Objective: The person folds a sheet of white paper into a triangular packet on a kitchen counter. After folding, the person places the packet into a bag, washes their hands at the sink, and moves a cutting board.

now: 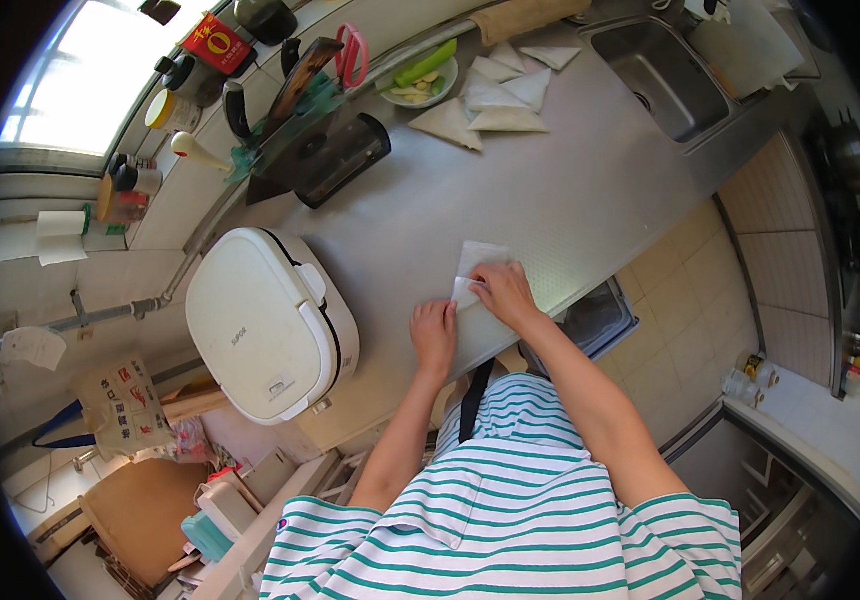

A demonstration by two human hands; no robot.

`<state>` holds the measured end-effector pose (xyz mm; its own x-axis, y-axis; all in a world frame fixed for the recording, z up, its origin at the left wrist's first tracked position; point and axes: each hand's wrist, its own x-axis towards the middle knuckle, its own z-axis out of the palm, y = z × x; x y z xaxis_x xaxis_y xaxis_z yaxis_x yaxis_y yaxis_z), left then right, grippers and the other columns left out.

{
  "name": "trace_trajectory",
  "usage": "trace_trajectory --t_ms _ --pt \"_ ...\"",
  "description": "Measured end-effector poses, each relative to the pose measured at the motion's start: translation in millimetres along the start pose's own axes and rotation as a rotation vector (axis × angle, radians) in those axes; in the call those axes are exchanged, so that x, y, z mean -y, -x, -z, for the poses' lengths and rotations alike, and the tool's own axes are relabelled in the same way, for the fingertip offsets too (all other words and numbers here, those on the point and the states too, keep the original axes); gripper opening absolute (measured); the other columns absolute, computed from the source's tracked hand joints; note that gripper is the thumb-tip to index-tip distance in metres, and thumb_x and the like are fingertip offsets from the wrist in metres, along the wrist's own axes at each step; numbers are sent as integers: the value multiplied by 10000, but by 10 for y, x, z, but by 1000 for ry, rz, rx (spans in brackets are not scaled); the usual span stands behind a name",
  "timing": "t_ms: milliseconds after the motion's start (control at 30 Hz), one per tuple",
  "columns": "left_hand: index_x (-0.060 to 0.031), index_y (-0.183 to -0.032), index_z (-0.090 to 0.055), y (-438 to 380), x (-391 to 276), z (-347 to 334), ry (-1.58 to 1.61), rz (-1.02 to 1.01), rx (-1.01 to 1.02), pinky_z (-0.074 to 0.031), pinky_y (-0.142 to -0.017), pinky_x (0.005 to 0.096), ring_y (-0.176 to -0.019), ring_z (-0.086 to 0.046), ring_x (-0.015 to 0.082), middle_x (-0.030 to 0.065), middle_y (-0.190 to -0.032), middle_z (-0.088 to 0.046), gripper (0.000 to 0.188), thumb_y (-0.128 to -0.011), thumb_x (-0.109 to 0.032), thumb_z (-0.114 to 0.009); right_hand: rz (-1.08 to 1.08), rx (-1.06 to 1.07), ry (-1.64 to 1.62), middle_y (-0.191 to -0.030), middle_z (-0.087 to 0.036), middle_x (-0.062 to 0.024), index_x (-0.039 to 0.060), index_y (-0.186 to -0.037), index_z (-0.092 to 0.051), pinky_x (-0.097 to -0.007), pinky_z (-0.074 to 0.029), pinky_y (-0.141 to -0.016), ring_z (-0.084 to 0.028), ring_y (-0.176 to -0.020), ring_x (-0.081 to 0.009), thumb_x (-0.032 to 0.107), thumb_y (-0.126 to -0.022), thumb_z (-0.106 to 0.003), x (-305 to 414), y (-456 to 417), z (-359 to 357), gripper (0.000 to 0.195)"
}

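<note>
A thin white plastic bag [481,256], partly folded over, lies flat near the front edge of the steel counter [400,202]. My right hand [505,292] grips the folded part of the bag between thumb and fingers. At the bag's lower left corner, my left hand [433,330] rests with its fingertips on the counter and its thumb side against the bag. Several flat folded triangles [508,94], whitish and seemingly of the same film, lie in a loose pile at the back of the counter.
A white rice cooker [265,322] stands at the left. Behind it are a dark knife holder [343,161] with knives and pink scissors [352,56]. A bowl [445,79] holds green pepper and garlic. The steel sink [659,79] is back right; a bin [602,319] stands below the front edge.
</note>
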<state>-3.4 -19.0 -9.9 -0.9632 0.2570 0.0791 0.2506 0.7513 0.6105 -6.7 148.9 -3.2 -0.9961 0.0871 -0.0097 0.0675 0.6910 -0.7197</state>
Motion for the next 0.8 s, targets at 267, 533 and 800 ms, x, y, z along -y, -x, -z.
trace_trajectory --t_ms 267,533,800 --pt "-45 -1122 -574 -25 -24 4 -62 -33 73 -417 -844 409 -937 -541 304 134 -995 -585 304 -832 -130 -610 -149 6 -49 -751 -623 -61 90 -767 -604 -418 -368 -730 -571 -796 -276 149 -785 -660 2 -35 -83 83" --pt "-14 -1402 -317 -53 12 -162 -104 -371 348 -198 -1129 424 -1382 -243 288 156 -1477 -284 648 -853 -252 -566 -83 -65 -9 -804 -618 -86 69 -886 -562 -422 -402 -728 -575 -814 -301 59 -769 -622 -21 -6 -147 132" --pt "-5 -1421 -272 -44 -62 -138 -215 -363 394 -153 -1139 426 -1403 -186 292 159 -1504 -222 702 -877 -361 -538 51 -199 -94 -1112 -569 -169 24 -1093 -547 -425 -409 -925 -548 -1039 -334 14 -770 -574 -86 320 14 325"
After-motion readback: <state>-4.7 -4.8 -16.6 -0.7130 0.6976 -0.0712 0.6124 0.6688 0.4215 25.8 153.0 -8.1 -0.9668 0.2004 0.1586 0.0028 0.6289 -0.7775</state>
